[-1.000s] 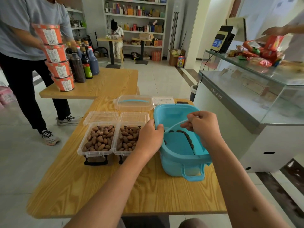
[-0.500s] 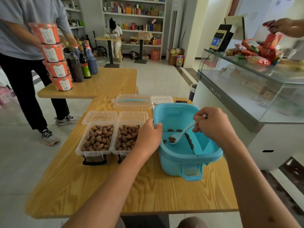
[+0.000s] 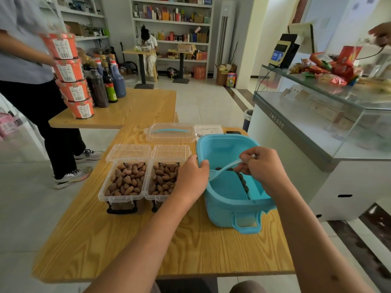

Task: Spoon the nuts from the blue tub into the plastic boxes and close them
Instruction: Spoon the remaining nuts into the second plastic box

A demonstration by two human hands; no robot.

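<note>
The blue tub (image 3: 224, 199) stands on the wooden table (image 3: 160, 246), tilted toward me, with a few dark nuts (image 3: 243, 181) left along its inner ridge. My left hand (image 3: 191, 178) grips the tub's left rim. My right hand (image 3: 264, 166) pinches a pale plastic spoon (image 3: 222, 170) whose bowl lies low inside the tub near the left wall. Two clear plastic boxes stand left of the tub, lids hinged open behind them. The left box (image 3: 124, 182) and the right box (image 3: 163, 180) are both full of brown nuts.
The tub's clear lid (image 3: 169, 133) lies behind the boxes, with a paper sheet (image 3: 208, 130) beside it. A person carrying stacked orange cups (image 3: 69, 75) stands at the far table by dark bottles (image 3: 105, 85). A glass counter (image 3: 317, 115) runs along the right.
My right hand has drawn back toward the left, sweeping the spoon across the tub floor to its left wall. The left hand kept its grip on the rim. The tub tipped a little more.
</note>
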